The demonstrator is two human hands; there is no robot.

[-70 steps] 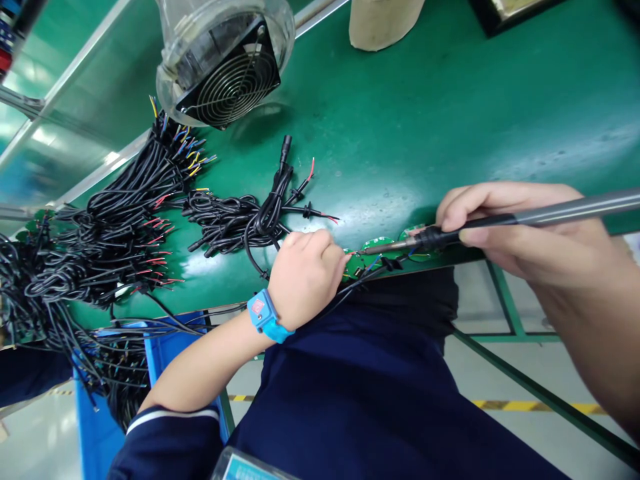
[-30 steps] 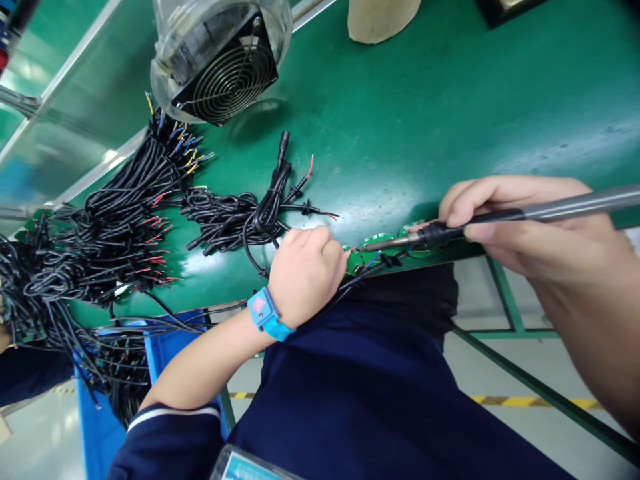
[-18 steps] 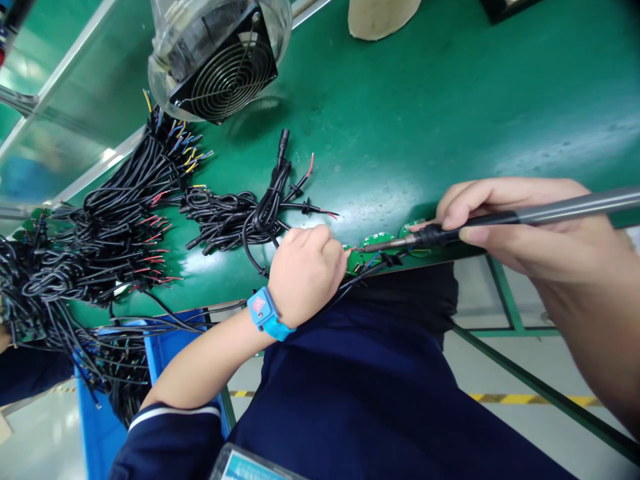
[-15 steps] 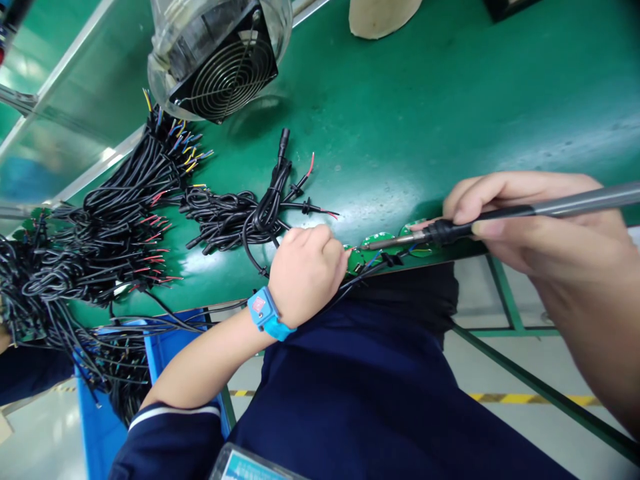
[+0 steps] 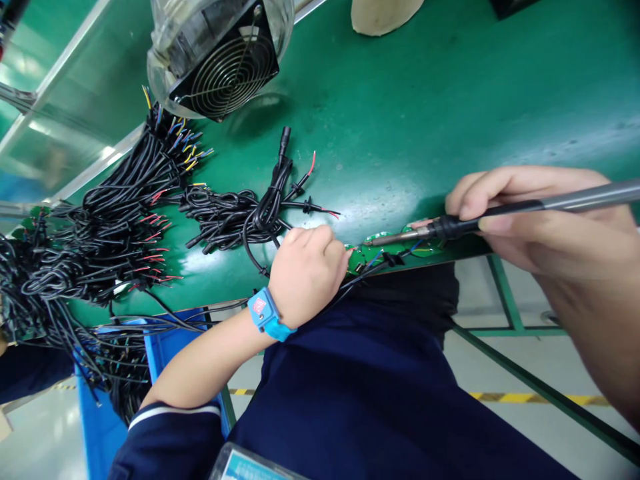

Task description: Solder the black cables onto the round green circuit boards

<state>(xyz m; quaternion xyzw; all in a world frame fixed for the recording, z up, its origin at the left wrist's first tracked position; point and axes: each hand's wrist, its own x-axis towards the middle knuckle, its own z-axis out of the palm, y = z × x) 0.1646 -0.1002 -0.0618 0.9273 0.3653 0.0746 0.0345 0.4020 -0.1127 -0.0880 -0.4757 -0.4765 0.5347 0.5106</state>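
Right hand [image 5: 550,233] angled leftward, fingers and thumb pinching iron [image 5: 520,208], left hand [image 5: 311,270] knuckles-up, curled beside board [image 5: 359,257], its hold hidden

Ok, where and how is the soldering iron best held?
Probably best to pinch the soldering iron by its black grip, behind the bulging collar, pen-style from the person's right, as the right hand has it. The tool is long and slim, and its bare metal shaft points left toward the green boards, so that end seems better left alone.
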